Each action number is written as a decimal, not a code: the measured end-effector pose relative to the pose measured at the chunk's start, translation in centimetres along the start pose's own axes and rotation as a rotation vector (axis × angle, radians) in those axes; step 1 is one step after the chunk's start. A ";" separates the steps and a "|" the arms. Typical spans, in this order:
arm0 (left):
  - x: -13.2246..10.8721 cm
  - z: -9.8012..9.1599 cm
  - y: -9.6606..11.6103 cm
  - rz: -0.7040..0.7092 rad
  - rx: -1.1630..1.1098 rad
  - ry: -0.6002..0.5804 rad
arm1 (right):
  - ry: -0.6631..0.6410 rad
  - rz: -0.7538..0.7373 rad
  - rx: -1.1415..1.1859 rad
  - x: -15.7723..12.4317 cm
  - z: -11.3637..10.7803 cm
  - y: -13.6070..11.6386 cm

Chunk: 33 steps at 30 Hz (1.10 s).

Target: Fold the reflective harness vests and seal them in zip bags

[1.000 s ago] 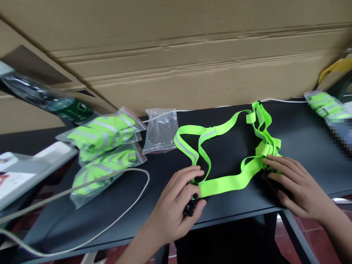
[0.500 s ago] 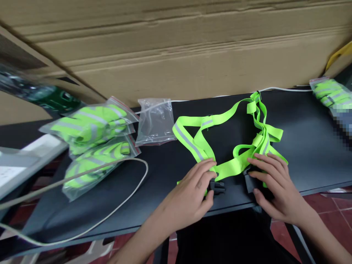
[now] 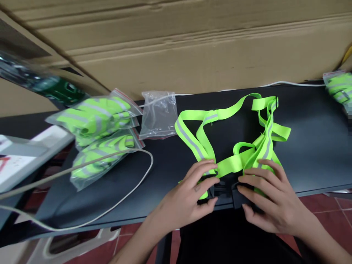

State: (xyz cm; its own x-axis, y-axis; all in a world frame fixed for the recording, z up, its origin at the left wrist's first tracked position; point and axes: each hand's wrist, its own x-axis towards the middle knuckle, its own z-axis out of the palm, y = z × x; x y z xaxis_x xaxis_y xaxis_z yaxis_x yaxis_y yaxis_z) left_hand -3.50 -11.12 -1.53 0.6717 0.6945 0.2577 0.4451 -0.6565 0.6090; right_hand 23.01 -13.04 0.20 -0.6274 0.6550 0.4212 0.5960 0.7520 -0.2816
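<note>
A neon-yellow strap harness (image 3: 189,141) with grey reflective stripes lies spread on the dark table. My left hand (image 3: 194,190) grips a black pronged buckle half (image 3: 220,187) at the harness's lower left. Opposite it, my right hand (image 3: 268,196) holds the black socket half (image 3: 237,196), with bunched straps under its fingers. The two buckle halves face each other, close together; a narrow gap seems to show between them.
Two clear bags (image 3: 103,156) of folded neon straps lie at the left, beside a flat clear bag (image 3: 159,115). A pale cable (image 3: 147,174) loops over the table's left part. Cardboard (image 3: 192,58) stands behind. Another bagged harness (image 3: 341,88) lies far right.
My right hand has moved left and slightly down with the socket half, bringing it nearer the pronged half. The straps at the right have shifted, and the view has moved slightly.
</note>
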 end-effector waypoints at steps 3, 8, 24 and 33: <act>0.0 0.3 0.2 0.006 -0.050 -0.002 | -0.033 0.012 0.001 0.6 0.6 -0.2; -0.1 0.4 0.5 -0.039 -0.074 -0.080 | -0.014 0.047 0.031 0.6 1.2 0.2; 0.1 1.2 1.1 -0.114 -0.116 -0.150 | -0.049 0.000 0.173 1.4 1.5 -0.1; 0.2 1.5 2.6 -0.075 -0.112 -0.110 | -0.105 0.075 0.350 2.6 3.0 -1.9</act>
State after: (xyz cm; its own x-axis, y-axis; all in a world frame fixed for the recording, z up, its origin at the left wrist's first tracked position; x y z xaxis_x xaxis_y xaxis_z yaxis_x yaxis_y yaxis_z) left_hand -1.32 -13.16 -1.05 0.7024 0.7001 0.1286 0.4316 -0.5626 0.7052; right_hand 18.73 -12.54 -0.72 -0.6476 0.6993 0.3027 0.4456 0.6698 -0.5939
